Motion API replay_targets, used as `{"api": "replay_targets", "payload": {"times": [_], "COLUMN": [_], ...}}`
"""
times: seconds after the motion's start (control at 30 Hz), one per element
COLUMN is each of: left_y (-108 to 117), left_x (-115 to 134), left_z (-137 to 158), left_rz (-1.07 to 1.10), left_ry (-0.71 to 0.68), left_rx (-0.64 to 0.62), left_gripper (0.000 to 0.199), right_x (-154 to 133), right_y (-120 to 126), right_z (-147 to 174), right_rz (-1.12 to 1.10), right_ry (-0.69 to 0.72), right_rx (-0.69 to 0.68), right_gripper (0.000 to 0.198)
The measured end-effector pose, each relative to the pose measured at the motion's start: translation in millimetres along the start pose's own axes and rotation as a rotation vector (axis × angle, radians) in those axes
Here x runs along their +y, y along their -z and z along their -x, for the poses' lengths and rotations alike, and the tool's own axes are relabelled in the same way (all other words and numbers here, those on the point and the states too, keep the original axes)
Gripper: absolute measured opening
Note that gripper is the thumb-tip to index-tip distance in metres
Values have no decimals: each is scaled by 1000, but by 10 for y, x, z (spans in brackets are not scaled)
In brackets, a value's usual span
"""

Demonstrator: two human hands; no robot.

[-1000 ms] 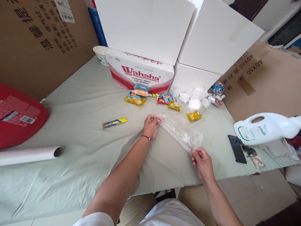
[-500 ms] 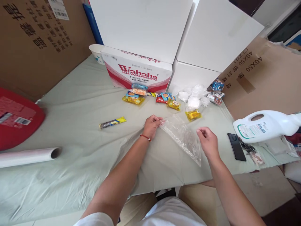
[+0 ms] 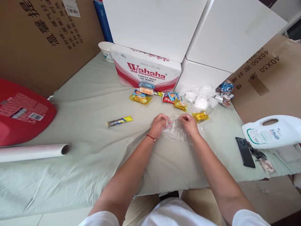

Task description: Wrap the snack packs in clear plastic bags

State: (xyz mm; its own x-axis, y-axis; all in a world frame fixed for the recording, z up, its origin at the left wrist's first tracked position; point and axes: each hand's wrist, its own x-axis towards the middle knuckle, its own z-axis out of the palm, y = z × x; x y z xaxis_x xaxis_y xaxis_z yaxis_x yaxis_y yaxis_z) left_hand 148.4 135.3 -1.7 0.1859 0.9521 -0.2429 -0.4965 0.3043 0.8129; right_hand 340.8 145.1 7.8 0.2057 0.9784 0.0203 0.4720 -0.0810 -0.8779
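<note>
A clear plastic bag lies crumpled over the cloth in front of me, held at its upper edge by both hands. My left hand is closed on the bag's left side, where a bit of red shows near the fingertips. On the other side my right hand pinches the edge between thumb and fingers. Just beyond the right hand sits a yellow snack packet. A long snack bar in a yellow and dark wrapper lies to the left of my left hand.
Several wrapped snacks rest before a Wahaha water carton. White bundles in clear plastic are farther right. A phone and a white detergent bottle lie at right; a white roll and a red container at left.
My right hand has moved left and away from me to take hold of the bag's edge, close to the left hand. The bag is now bunched up. The camera view has shifted slightly.
</note>
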Motion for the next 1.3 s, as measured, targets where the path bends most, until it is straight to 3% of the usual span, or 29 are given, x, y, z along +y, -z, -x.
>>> {"api": "replay_targets", "payload": {"times": [0.13, 0.23, 0.4, 0.53, 0.73, 0.8, 0.93, 1.03, 1.13, 1.2, 1.3], "left_y": [-12, -4, 35, 58, 42, 29, 18, 33, 52, 55, 33], "left_x": [81, 84, 20, -18, -36, -48, -78, -87, -72, -50, -10], "left_z": [-33, -57, -76, -92, -94, -86, -79, -82, -68, -47, -17], "left_rz": [82, 59, -9, -6, 3, -28, -87, -172, -247, -257, -179], "left_ry": [93, 142, 120, 63, -48, -90, -163, -275, -382, -386, -278], "left_rx": [113, 102, 6, 20, 105, 108, 86, 91, 45, -18, -59], "left_gripper": [51, 61, 40, 26, 24, 24, 24, 22, 17, 15, 21], "right_x": [-95, -166, -258, -282, -191, -188, -284, -350, -336, -306, -286], "right_y": [77, 128, 157, 141, 133, 146, 154, 93, -2, -50, -74], "right_z": [98, 152, 251, 323, 311, 300, 313, 306, 249, 206, 194], "right_rz": [-25, 19, 58, 89, 40, 77, 181, 165, 116, 83, 45], "right_ry": [90, 173, 261, 297, 178, 172, 304, 338, 279, 263, 295], "right_rx": [-33, -57, -75, -72, -52, 1, 162, 31, -121, -161, -163], "right_gripper": [20, 18, 14, 15, 19, 19, 18, 19, 35, 33, 15]}}
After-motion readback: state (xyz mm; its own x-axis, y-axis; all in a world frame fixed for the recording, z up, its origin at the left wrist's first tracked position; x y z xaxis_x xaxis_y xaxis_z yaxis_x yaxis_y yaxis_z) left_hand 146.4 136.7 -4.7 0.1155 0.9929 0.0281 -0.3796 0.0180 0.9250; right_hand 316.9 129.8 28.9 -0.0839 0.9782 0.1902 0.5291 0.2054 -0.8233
